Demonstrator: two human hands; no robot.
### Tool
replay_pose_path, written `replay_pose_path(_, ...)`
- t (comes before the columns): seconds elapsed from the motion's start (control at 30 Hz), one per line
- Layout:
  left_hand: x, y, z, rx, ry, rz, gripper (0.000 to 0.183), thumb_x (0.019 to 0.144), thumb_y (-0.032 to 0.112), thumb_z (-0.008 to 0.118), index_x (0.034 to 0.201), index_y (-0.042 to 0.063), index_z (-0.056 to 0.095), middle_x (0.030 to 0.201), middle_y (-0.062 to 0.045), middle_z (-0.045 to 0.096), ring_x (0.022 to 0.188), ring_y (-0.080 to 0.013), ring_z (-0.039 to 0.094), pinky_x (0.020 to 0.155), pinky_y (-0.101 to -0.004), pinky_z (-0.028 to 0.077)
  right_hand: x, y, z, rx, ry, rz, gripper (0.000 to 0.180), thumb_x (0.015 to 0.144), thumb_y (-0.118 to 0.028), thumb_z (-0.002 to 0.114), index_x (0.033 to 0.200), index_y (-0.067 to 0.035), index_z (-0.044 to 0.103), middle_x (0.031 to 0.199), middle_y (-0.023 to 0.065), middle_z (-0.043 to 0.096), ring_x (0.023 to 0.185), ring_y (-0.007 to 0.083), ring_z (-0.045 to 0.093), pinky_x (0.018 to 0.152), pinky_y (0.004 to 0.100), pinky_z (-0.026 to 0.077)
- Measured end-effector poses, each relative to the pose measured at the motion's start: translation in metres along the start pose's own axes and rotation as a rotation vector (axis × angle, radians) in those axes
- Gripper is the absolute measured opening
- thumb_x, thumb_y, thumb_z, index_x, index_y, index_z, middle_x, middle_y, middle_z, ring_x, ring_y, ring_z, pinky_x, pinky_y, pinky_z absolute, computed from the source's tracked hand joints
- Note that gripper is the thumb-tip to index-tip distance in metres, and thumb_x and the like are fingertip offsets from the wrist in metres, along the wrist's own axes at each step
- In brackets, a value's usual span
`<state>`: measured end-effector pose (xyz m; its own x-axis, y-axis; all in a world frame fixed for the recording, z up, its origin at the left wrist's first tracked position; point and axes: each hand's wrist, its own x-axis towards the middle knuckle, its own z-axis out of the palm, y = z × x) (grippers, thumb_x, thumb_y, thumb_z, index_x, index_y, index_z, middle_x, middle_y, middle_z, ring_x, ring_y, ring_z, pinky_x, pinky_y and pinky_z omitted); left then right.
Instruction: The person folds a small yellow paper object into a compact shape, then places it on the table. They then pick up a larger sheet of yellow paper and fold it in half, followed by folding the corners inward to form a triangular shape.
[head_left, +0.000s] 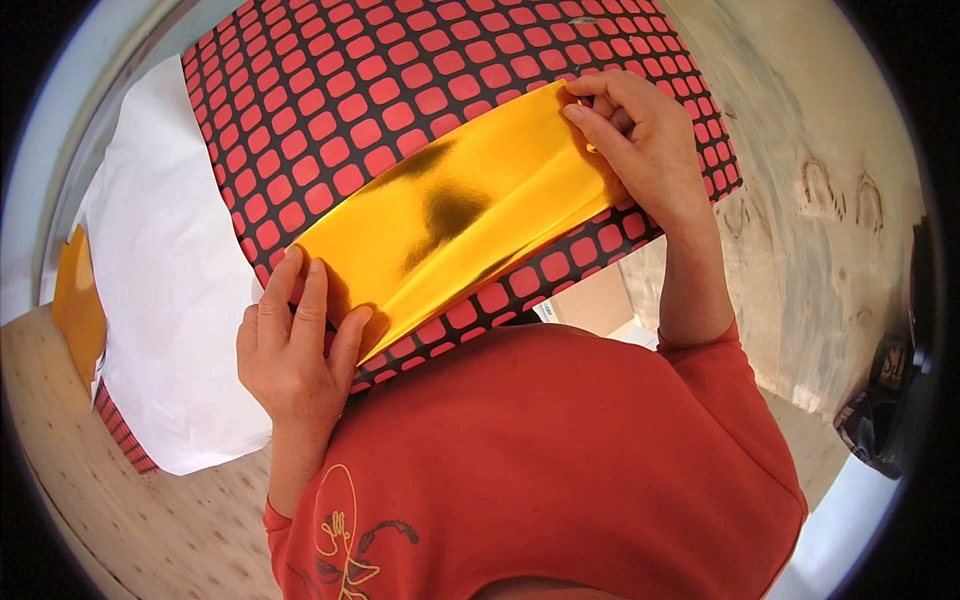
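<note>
A long, folded sheet of shiny gold foil paper (465, 202) lies slantwise on a red-and-black checked cover (360, 90). My left hand (300, 337) is at its lower left end, fingertips along the short edge and thumb at the near corner. At the upper right end, my right hand (637, 142) pinches the far corner between thumb and forefinger, with its other fingers curled. A lengthwise fold shows along the foil's near side, and dark reflections lie across its middle.
A large white sheet (172, 285) lies to the left, with a gold-orange piece (79, 300) beyond it. Bare wooden boards (810, 195) are at the right. A cardboard box (592, 300) shows below the near edge. A dark object (877, 420) is at the far right.
</note>
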<state>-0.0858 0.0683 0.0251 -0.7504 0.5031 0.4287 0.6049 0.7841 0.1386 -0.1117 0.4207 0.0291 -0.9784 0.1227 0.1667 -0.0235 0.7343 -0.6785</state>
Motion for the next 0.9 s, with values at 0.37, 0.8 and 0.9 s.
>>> replay_pose_path(0.37, -0.0061, -0.0030, 0.0068, 0.004, 0.079, 0.018, 0.046, 0.070, 0.029, 0.088, 0.103, 0.000, 0.076, 0.111, -0.012, 0.075, 0.065, -0.0207, 0.059, 0.057, -0.0309, 0.046, 0.0001, 0.0014, 0.0020, -0.019, 0.012, 0.017, 0.020, 0.095, -0.016, 0.073, 0.111, -0.004, 0.073, 0.080, 0.0009, 0.065, 0.070, 0.0082, 0.060, 0.065, 0.0234, 0.048)
replay_pose_path(0.8, -0.0043, -0.0032, 0.0044, -0.020, 0.052, -0.013, 0.047, 0.069, 0.025, 0.088, 0.106, 0.000, 0.075, 0.113, -0.010, 0.074, 0.067, -0.0205, 0.059, 0.058, -0.0306, 0.046, 0.0004, 0.0069, 0.0000, -0.017, -0.016, 0.004, 0.021, 0.096, -0.015, 0.072, 0.113, -0.003, 0.073, 0.077, -0.0012, 0.061, 0.068, 0.0056, 0.056, 0.063, 0.0219, 0.044)
replay_pose_path(0.9, -0.0019, -0.0020, 0.0004, -0.036, 0.026, -0.029, 0.049, 0.068, 0.025, 0.089, 0.107, 0.000, 0.074, 0.115, -0.010, 0.074, 0.070, -0.0220, 0.061, 0.062, -0.0318, 0.049, 0.0012, 0.0044, 0.0005, -0.006, -0.018, 0.010, 0.022, 0.096, -0.017, 0.072, 0.113, -0.004, 0.073, 0.078, -0.0007, 0.063, 0.069, 0.0062, 0.059, 0.063, 0.0221, 0.045)
